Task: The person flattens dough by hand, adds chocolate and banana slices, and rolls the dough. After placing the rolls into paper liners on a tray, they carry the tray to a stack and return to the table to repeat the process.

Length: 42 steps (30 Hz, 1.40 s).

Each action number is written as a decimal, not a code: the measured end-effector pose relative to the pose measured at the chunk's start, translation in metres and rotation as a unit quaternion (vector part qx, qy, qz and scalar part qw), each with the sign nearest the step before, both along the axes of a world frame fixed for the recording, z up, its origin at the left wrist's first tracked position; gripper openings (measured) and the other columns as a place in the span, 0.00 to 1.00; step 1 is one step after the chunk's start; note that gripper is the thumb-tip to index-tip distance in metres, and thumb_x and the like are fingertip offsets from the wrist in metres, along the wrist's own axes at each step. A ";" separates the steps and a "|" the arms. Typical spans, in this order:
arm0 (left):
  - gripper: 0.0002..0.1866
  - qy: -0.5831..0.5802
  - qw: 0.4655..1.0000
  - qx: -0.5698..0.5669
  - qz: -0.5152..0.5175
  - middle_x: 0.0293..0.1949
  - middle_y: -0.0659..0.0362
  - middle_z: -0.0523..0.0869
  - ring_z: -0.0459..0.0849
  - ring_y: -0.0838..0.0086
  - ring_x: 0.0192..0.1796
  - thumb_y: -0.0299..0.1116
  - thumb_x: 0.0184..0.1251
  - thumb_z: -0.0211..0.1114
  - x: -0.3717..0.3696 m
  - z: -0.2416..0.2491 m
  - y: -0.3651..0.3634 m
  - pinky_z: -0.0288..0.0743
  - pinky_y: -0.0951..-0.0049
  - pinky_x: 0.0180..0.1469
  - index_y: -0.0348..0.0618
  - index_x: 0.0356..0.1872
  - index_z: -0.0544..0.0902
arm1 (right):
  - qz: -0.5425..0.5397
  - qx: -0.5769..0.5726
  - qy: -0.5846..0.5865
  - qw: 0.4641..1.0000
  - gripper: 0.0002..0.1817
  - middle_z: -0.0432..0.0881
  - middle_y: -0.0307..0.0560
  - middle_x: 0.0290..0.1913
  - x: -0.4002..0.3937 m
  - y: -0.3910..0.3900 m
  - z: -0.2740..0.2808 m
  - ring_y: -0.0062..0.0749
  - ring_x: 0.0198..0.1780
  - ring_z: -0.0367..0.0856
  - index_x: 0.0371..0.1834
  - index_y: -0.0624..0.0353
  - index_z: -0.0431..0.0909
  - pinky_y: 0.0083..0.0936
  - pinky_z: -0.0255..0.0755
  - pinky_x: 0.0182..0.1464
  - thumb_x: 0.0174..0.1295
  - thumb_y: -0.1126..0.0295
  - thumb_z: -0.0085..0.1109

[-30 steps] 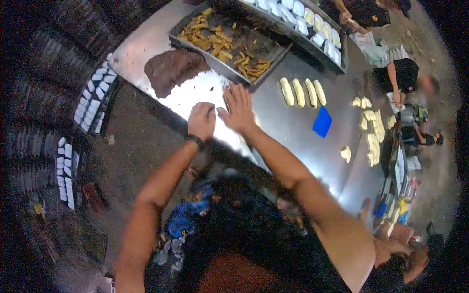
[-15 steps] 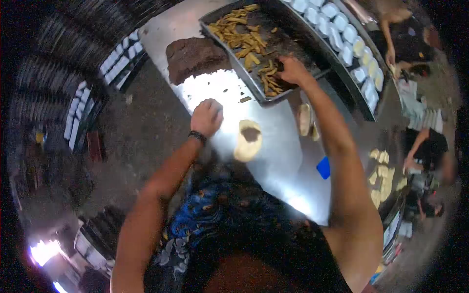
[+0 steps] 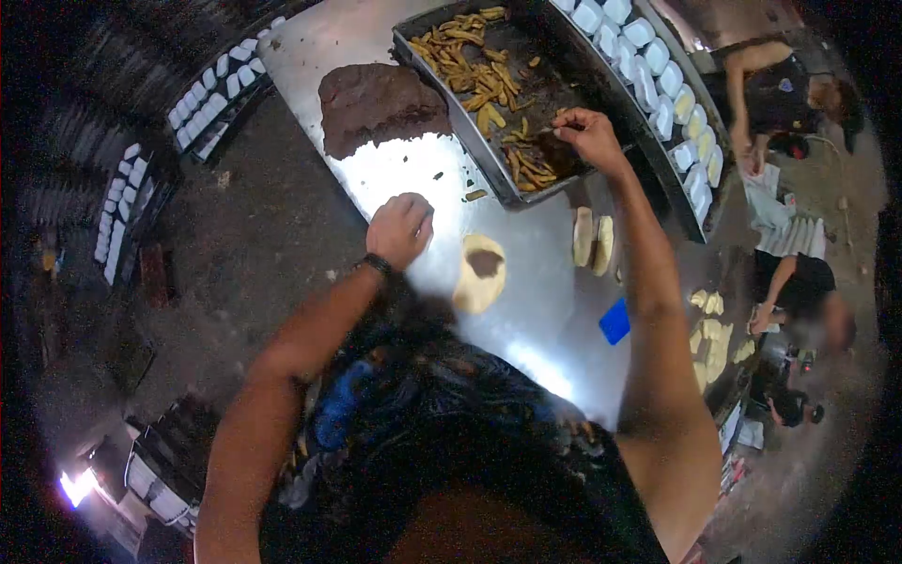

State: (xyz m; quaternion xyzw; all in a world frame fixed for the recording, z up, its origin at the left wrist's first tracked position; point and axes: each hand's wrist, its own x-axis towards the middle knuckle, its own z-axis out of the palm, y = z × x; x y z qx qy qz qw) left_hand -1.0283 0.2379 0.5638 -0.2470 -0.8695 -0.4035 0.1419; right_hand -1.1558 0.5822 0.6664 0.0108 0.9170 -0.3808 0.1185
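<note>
My left hand (image 3: pixel 401 230) rests with its fingers curled together on the metal table (image 3: pixel 536 254), left of a flat oval of dough (image 3: pixel 476 293) that bears a dark brown patch of filling (image 3: pixel 484 263). Over the lower right part of a deep metal tray (image 3: pixel 456 120), my right hand (image 3: pixel 589 137) has its thumb and fingertips pinched together; whatever is between them is too small to name. Yellow-brown strips (image 3: pixel 470 70) lie in the tray, mostly at its upper left. A big dark brown mass (image 3: pixel 376 108) sits left of the tray.
Two long dough pieces (image 3: pixel 602 246) and a blue scraper (image 3: pixel 614 322) lie right of the oval dough. Beyond the tray stands a rack of white containers (image 3: pixel 658 70). Co-workers (image 3: pixel 775 89) are at the right, near more dough pieces (image 3: pixel 719 343). Further racks stand at left.
My right hand has lifted from the strips and moved slightly right, fingertips together. My left hand has barely moved. The whole view has shifted a little.
</note>
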 end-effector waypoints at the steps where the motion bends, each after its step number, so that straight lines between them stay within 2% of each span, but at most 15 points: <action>1: 0.06 0.010 1.000 0.012 0.000 0.37 0.59 0.79 0.79 0.62 0.38 0.28 0.53 0.62 0.000 0.001 0.000 0.74 0.62 0.39 0.46 0.33 0.79 | 0.001 0.007 0.021 1.000 0.06 0.85 0.41 0.39 -0.001 -0.001 -0.007 0.21 0.43 0.80 0.35 0.65 0.80 0.19 0.72 0.49 0.54 0.79 0.63; 2: 0.06 0.011 0.999 0.030 -0.003 0.37 0.59 0.80 0.79 0.62 0.38 0.28 0.53 0.62 0.000 0.003 0.000 0.74 0.62 0.39 0.46 0.33 0.79 | -0.024 -0.031 0.050 0.998 0.10 0.85 0.42 0.39 0.001 -0.006 -0.018 0.22 0.43 0.80 0.39 0.64 0.81 0.21 0.73 0.47 0.52 0.80 0.64; 4: 0.05 0.012 0.998 0.065 -0.006 0.37 0.60 0.80 0.79 0.62 0.38 0.28 0.54 0.61 0.001 0.004 0.000 0.74 0.62 0.39 0.46 0.33 0.79 | 0.046 0.103 0.144 0.983 0.15 0.85 0.45 0.42 0.005 -0.016 -0.030 0.28 0.45 0.82 0.45 0.60 0.82 0.25 0.75 0.48 0.52 0.76 0.65; 6: 0.04 -0.014 0.998 0.055 -0.014 0.37 0.60 0.81 0.79 0.62 0.38 0.29 0.56 0.60 0.000 -0.001 -0.002 0.73 0.62 0.40 0.45 0.32 0.80 | 0.074 0.286 0.035 0.955 0.19 0.85 0.48 0.46 0.006 -0.025 -0.031 0.35 0.47 0.83 0.50 0.54 0.81 0.29 0.75 0.50 0.52 0.71 0.64; 11: 0.06 -0.035 0.998 0.039 -0.038 0.39 0.58 0.81 0.80 0.62 0.40 0.27 0.52 0.62 0.001 0.006 -0.007 0.74 0.62 0.40 0.45 0.33 0.80 | 0.110 0.346 0.066 0.929 0.18 0.83 0.55 0.46 0.009 -0.020 -0.044 0.53 0.45 0.81 0.47 0.52 0.83 0.38 0.75 0.50 0.50 0.67 0.65; 14: 0.08 -0.023 0.998 0.044 -0.035 0.40 0.58 0.81 0.80 0.62 0.41 0.26 0.49 0.64 0.000 0.005 -0.006 0.74 0.61 0.41 0.45 0.33 0.80 | 0.103 0.378 0.084 0.916 0.18 0.84 0.53 0.44 0.012 -0.030 -0.029 0.48 0.43 0.83 0.47 0.53 0.83 0.36 0.77 0.47 0.51 0.67 0.64; 20: 0.04 0.026 0.999 0.033 -0.014 0.37 0.62 0.80 0.79 0.65 0.38 0.31 0.56 0.62 0.001 -0.004 -0.002 0.75 0.64 0.39 0.47 0.32 0.80 | 0.053 0.195 0.145 0.969 0.15 0.86 0.47 0.38 0.046 -0.037 0.033 0.26 0.38 0.83 0.45 0.56 0.84 0.25 0.76 0.40 0.54 0.68 0.62; 21: 0.04 0.019 0.999 0.025 -0.008 0.37 0.61 0.80 0.79 0.64 0.38 0.30 0.56 0.61 0.002 -0.003 -0.001 0.74 0.63 0.40 0.46 0.33 0.80 | 0.011 0.138 0.039 0.990 0.14 0.86 0.45 0.40 0.059 -0.047 0.049 0.25 0.41 0.82 0.44 0.59 0.84 0.24 0.75 0.43 0.54 0.70 0.63; 26: 0.09 0.018 0.999 0.036 -0.020 0.42 0.54 0.80 0.77 0.57 0.42 0.33 0.61 0.58 0.010 -0.002 0.004 0.71 0.58 0.45 0.42 0.39 0.81 | 0.144 -0.038 0.049 0.988 0.11 0.85 0.46 0.43 0.141 -0.077 0.040 0.27 0.47 0.81 0.42 0.61 0.84 0.25 0.73 0.51 0.55 0.72 0.61; 28: 0.13 0.004 1.000 0.001 -0.023 0.46 0.53 0.79 0.76 0.56 0.44 0.36 0.62 0.57 0.019 0.008 0.012 0.71 0.58 0.47 0.41 0.42 0.81 | 0.164 -0.048 0.026 0.985 0.11 0.85 0.49 0.42 0.169 -0.093 0.013 0.33 0.46 0.82 0.40 0.61 0.85 0.26 0.73 0.52 0.55 0.72 0.61; 31: 0.20 -0.017 0.994 -0.103 -0.043 0.56 0.48 0.76 0.75 0.53 0.53 0.44 0.61 0.59 0.041 0.019 0.026 0.69 0.56 0.55 0.43 0.50 0.80 | 0.282 0.090 0.181 0.938 0.13 0.81 0.52 0.45 0.189 -0.093 -0.043 0.39 0.47 0.79 0.41 0.59 0.84 0.35 0.72 0.55 0.52 0.69 0.59; 35: 0.18 0.019 0.992 -0.100 -0.077 0.52 0.52 0.78 0.76 0.55 0.50 0.44 0.58 0.63 0.049 0.021 0.038 0.70 0.58 0.52 0.45 0.45 0.83 | 0.226 0.084 0.317 0.917 0.11 0.79 0.54 0.41 0.194 -0.097 -0.040 0.46 0.46 0.77 0.32 0.61 0.82 0.38 0.70 0.54 0.50 0.66 0.61; 38: 0.13 -0.045 0.992 -0.073 -0.094 0.50 0.55 0.80 0.76 0.57 0.50 0.39 0.55 0.66 0.042 0.012 0.046 0.72 0.60 0.49 0.46 0.40 0.83 | 0.261 -0.003 0.196 0.945 0.10 0.79 0.55 0.42 0.165 -0.088 -0.058 0.48 0.46 0.78 0.31 0.61 0.82 0.37 0.72 0.51 0.49 0.66 0.63; 39: 0.12 -0.071 0.990 -0.077 -0.092 0.49 0.56 0.80 0.77 0.58 0.49 0.37 0.54 0.66 0.045 0.017 0.048 0.72 0.61 0.49 0.46 0.39 0.83 | 0.186 -0.033 0.028 0.982 0.10 0.79 0.53 0.41 0.164 -0.095 -0.046 0.48 0.45 0.78 0.32 0.58 0.83 0.37 0.74 0.48 0.49 0.66 0.65; 42: 0.11 -0.028 0.981 -0.176 -0.077 0.46 0.60 0.81 0.78 0.63 0.48 0.35 0.55 0.63 0.070 0.025 0.050 0.73 0.62 0.46 0.47 0.40 0.82 | 0.270 0.103 0.130 0.948 0.09 0.80 0.51 0.40 0.164 -0.101 -0.047 0.46 0.44 0.79 0.33 0.55 0.83 0.36 0.75 0.45 0.48 0.67 0.64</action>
